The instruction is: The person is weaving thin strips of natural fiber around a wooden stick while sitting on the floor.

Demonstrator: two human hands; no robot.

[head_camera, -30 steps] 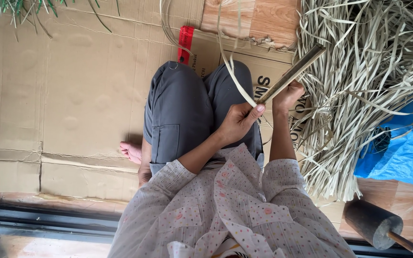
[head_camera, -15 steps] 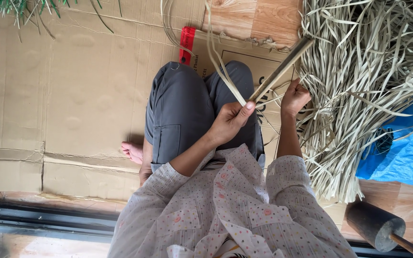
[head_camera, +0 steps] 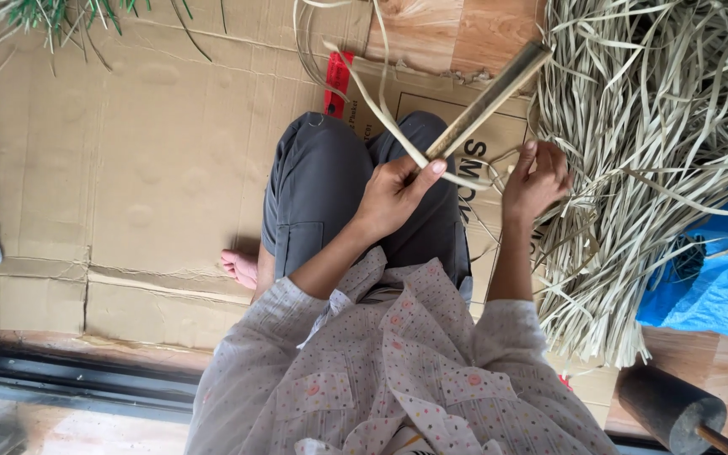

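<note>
Bright, even daylight, soft and diffuse. Faint shadow under the grey-trousered knees (head_camera: 355,194) on the flat brown cardboard sheet (head_camera: 145,177). No glare. Mostly sharp; slight blur on near polka-dot shirt (head_camera: 398,379). Mild wide-angle stretch at the edges.

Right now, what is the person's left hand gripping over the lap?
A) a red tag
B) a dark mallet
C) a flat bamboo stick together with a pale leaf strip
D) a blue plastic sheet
C: the left hand is closed on the bamboo stick, with a pale strip pinned against it under the thumb.
</note>
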